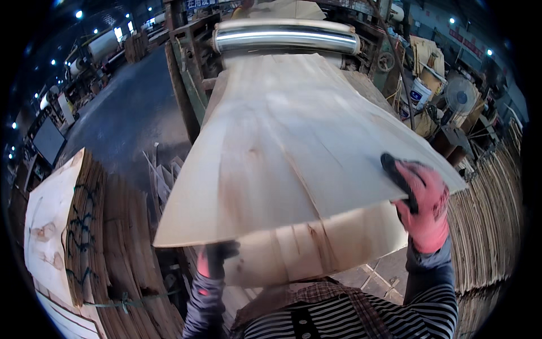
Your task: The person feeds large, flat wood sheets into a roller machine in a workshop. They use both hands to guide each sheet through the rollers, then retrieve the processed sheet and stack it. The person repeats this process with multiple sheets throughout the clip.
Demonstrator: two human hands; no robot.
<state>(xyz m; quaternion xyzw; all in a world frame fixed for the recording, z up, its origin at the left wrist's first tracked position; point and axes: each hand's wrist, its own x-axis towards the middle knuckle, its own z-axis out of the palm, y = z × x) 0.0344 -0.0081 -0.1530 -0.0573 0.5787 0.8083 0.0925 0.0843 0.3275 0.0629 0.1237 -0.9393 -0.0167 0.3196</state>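
A wide, pale wood veneer sheet (271, 152) slopes from the metal rollers (285, 39) down toward me. At its right near edge, my right hand (423, 198), in a pink glove with black fingers, is closed on the sheet, with black glove fingers showing over its top. My left hand (213, 259), gloved in pink and black, is closed at the left part of the near edge; the sheet hides some of its fingers. Below that edge, a second pale, curved veneer surface (316, 246) with brown streaks shows between my hands.
Tied veneer stacks (84, 231) stand at the left, and a tall stack of veneer (488, 220) at the right. A fan (460, 95) and a white bucket (419, 93) are at the far right. Machine framing (186, 68) flanks the rollers.
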